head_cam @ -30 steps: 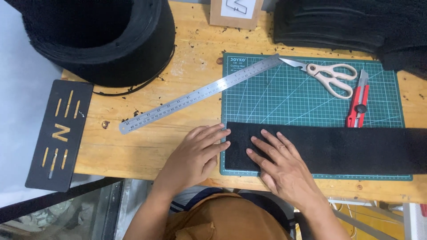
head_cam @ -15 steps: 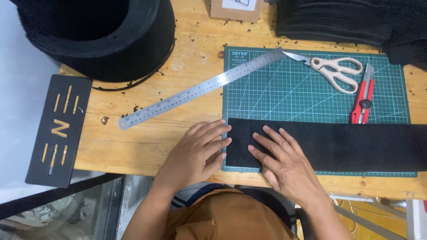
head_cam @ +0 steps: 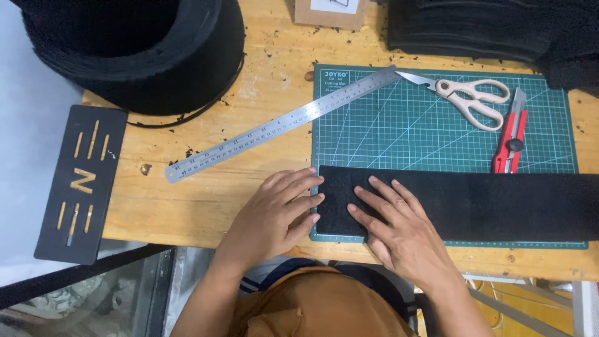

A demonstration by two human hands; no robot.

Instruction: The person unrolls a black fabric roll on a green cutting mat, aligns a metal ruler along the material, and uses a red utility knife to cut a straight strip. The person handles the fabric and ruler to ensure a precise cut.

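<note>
Black felt strip [head_cam: 474,206] lies flat under right hand [head_cam: 399,228], fingers spread, palm down, nothing gripped. Left hand [head_cam: 277,215] flat just beside it, fingertips at strip's end on green cutting mat [head_cam: 437,125]. Steel ruler [head_cam: 281,125], scissors [head_cam: 471,97], red utility knife [head_cam: 510,134] beyond the hands.

Black strip [head_cam: 474,206] on green gridded mat [head_cam: 437,131].

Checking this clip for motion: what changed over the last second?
Almost nothing. The left hand and right hand lie flat at the end of the black strip on the green cutting mat, as before. Ruler, scissors and red knife kept their places; only the camera shifted slightly.
</note>
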